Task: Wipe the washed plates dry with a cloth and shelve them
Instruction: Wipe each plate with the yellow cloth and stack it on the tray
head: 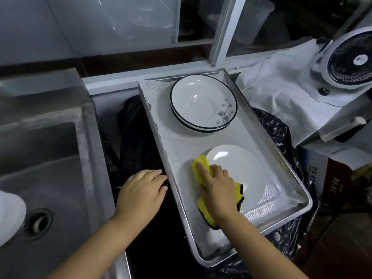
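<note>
Pressing down with its forefinger out straight and the other fingers curled over the fabric, the right hand (216, 184) grips a yellow cloth (201, 168) on a plain white plate (239, 172) at lower centre of the frame. Much of the cloth is hidden under the hand; its length runs from upper left to lower right. The left hand (141, 190) rests relaxed, holding nothing, just left of the metal tray (281, 158). Stacked blue-rimmed plates (203, 102) sit at the tray's upper end. A sink (40, 158) lies at the left.

Steel sink (40, 158), white fan (348, 59)
</note>
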